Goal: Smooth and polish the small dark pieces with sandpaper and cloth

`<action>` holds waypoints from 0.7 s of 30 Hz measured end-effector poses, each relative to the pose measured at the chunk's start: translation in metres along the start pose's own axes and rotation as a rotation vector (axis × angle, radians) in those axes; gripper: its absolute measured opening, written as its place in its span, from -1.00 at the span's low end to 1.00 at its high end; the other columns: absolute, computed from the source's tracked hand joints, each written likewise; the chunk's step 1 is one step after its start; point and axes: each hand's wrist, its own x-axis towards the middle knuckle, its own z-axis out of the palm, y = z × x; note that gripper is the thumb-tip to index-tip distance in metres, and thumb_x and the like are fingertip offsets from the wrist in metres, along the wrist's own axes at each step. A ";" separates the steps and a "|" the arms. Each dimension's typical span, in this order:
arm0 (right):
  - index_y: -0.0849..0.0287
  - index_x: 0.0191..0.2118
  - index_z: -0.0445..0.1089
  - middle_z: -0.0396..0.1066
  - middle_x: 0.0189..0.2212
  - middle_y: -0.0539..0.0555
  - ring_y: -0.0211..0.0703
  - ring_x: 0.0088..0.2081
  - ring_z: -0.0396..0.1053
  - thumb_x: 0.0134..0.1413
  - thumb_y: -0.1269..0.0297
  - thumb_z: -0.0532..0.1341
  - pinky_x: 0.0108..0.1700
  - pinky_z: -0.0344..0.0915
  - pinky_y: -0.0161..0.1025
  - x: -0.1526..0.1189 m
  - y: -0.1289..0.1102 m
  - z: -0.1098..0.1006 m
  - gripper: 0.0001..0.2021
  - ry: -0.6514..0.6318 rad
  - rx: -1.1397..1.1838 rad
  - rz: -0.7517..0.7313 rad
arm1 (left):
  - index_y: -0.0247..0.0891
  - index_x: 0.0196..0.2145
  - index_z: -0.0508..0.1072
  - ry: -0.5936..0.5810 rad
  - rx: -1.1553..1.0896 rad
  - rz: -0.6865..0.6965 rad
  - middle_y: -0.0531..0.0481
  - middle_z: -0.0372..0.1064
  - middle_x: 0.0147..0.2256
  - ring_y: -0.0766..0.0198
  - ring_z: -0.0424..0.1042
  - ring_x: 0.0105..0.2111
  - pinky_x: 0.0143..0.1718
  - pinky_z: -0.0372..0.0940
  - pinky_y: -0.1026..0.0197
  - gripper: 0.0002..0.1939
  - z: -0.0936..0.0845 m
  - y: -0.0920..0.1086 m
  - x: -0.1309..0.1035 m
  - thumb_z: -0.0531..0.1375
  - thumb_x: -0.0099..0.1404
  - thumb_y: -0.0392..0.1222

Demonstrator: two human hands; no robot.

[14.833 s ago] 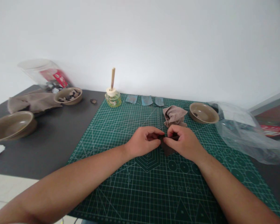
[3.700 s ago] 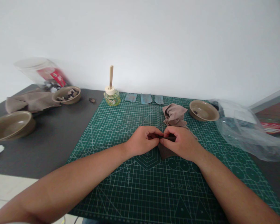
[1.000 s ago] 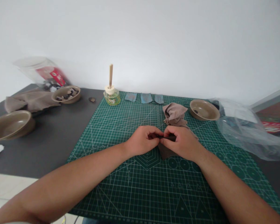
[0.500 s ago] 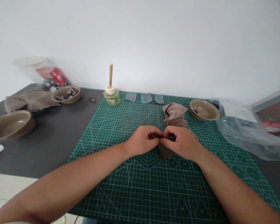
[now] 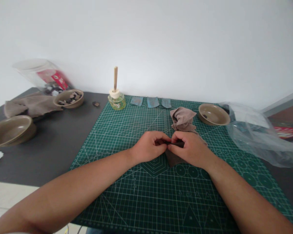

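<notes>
My left hand (image 5: 150, 148) and my right hand (image 5: 194, 149) meet over the green cutting mat (image 5: 146, 198), thumbs and forefingers nearly touching. Both are closed in a pinch on a dark brown cloth (image 5: 174, 159), whose lower corner hangs below my right fingers. Whatever else may lie in the pinch is hidden by the fingertips. Just beyond my right hand, a crumpled brown cloth (image 5: 183, 118) lies on the mat; whether it joins the held piece cannot be seen.
Behind stand a reed diffuser (image 5: 116, 100) and several blue-grey patches (image 5: 152, 102). A bowl (image 5: 214, 118) and a clear plastic bag (image 5: 256, 139) sit right. To the left are a bowl of small pieces (image 5: 72, 104), another bowl (image 5: 14, 133), brown cloth (image 5: 36, 105) and a transparent container (image 5: 36, 73).
Hands and cloth hold almost the same position as before. Only a very slight shift of the whole view shows.
</notes>
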 end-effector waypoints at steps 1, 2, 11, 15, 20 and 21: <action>0.18 -0.53 0.33 0.33 -0.61 -0.05 -0.29 -0.54 0.23 -0.08 0.32 0.20 -0.49 0.04 -0.33 0.000 0.000 0.000 -0.90 0.002 -0.003 -0.003 | -0.38 -0.32 0.51 -0.001 0.002 0.000 0.00 0.45 -0.43 0.38 0.38 -0.46 -0.46 0.27 0.37 -0.76 0.000 0.000 0.000 0.11 0.04 -0.45; 0.18 -0.53 0.33 0.33 -0.61 -0.05 -0.30 -0.54 0.23 -0.08 0.32 0.20 -0.49 0.04 -0.33 0.000 0.000 0.000 -0.90 0.005 -0.006 -0.007 | -0.37 -0.32 0.51 0.000 0.004 0.000 0.01 0.45 -0.43 0.38 0.39 -0.46 -0.46 0.27 0.37 -0.76 0.000 0.000 0.000 0.11 0.04 -0.45; 0.18 -0.54 0.33 0.34 -0.61 -0.05 -0.29 -0.54 0.23 -0.07 0.31 0.19 -0.49 0.05 -0.33 -0.001 0.000 0.001 -0.89 0.007 0.004 -0.004 | -0.36 -0.32 0.51 -0.002 -0.001 -0.002 0.00 0.45 -0.43 0.37 0.39 -0.46 -0.46 0.28 0.36 -0.76 0.000 0.000 0.000 0.11 0.05 -0.45; 0.17 -0.54 0.33 0.34 -0.60 -0.05 -0.29 -0.54 0.24 -0.07 0.31 0.19 -0.50 0.06 -0.33 -0.001 0.001 0.001 -0.89 0.013 0.008 -0.008 | -0.35 -0.32 0.51 0.005 0.004 0.004 0.00 0.46 -0.43 0.37 0.39 -0.45 -0.45 0.29 0.35 -0.76 0.000 0.000 0.000 0.12 0.05 -0.44; 0.17 -0.54 0.33 0.34 -0.61 -0.05 -0.29 -0.54 0.24 -0.08 0.31 0.19 -0.50 0.05 -0.33 -0.001 0.001 0.001 -0.89 0.006 0.006 -0.010 | -0.34 -0.33 0.51 0.012 0.022 0.009 0.01 0.46 -0.43 0.37 0.39 -0.45 -0.46 0.28 0.35 -0.77 0.000 -0.001 0.000 0.12 0.05 -0.43; 0.17 -0.53 0.34 0.35 -0.60 -0.05 -0.29 -0.54 0.24 -0.07 0.31 0.19 -0.49 0.05 -0.32 -0.001 0.001 0.001 -0.90 0.006 0.003 -0.007 | -0.34 -0.33 0.51 0.010 0.020 0.009 0.01 0.46 -0.43 0.37 0.40 -0.45 -0.46 0.29 0.35 -0.77 0.000 -0.001 0.000 0.12 0.05 -0.43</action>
